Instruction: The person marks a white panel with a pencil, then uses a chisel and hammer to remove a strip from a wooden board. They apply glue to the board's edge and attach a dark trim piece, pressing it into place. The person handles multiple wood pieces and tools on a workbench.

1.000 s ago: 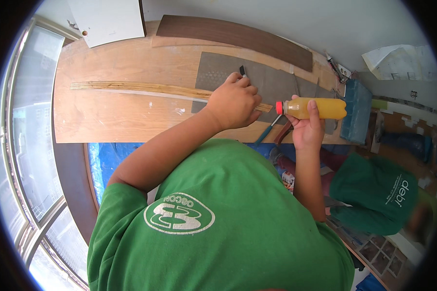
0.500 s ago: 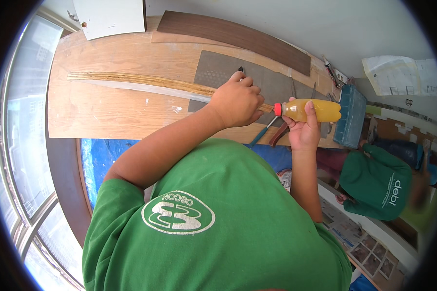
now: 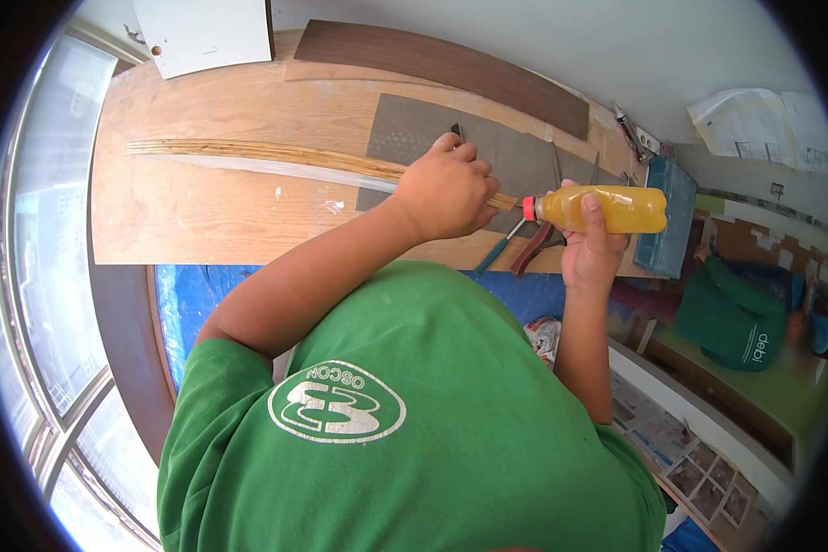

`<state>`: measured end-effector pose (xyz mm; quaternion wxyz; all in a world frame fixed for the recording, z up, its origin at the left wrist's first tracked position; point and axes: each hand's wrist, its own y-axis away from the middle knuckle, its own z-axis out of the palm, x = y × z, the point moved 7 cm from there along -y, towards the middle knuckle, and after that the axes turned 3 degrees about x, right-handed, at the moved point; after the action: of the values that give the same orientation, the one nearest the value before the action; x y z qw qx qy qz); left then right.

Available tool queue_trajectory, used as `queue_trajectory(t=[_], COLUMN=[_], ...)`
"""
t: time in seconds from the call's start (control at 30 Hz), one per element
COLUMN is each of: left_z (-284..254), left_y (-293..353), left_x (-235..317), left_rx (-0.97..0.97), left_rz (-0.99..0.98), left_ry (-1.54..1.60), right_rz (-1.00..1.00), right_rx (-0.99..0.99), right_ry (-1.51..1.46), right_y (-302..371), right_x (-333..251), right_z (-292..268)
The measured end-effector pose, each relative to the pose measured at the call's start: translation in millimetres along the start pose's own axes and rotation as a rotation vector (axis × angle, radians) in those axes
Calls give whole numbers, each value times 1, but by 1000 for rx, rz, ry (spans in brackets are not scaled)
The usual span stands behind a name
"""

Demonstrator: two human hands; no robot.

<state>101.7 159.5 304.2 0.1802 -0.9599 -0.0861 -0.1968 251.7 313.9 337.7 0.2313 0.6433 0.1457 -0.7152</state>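
Long, layered tan plywood strip [image 3: 258,154] runs in from the left, pale wooden tabletop [image 3: 202,221] stretching along both sides of it, front edge nearer the body. Its right part is under the left hand [image 3: 443,195], fingers clamped over it above a flat grey mat [image 3: 405,124]. Next over, a red cap [image 3: 529,209] points at the strip's right tip, on a clear plastic bottle [image 3: 626,210] of yellow-orange liquid, gripped sideways by the right hand [image 3: 592,250]. Past that there's a teal-blue plastic box [image 3: 678,193], can't tell what's inside.

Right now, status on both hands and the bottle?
Left hand grips layered board. Right hand holds yellow bottle sideways, red cap toward board. Teal-handled tool lies close by.
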Motion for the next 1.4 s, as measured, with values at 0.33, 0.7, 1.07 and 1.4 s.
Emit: queue_trajectory(t=[0.33,0.7,1.07,1.4], left_z=[-2,0,1,-2], left_y=[3,-1,-4,-4], left_x=[3,-1,-7,-4], left_rx=[-4,-21,-16,1], left_rz=[-7,-18,-16,-13], left_ry=[7,27,40,24], right_rz=[145,332,43,310], right_rx=[-34,27,-67,-12], right_ry=[-161,-280,-213,-539], right_y=[-7,-15,-36,-52], right_x=[11,40,-15,8], right_z=[-11,-22,-16,-30])
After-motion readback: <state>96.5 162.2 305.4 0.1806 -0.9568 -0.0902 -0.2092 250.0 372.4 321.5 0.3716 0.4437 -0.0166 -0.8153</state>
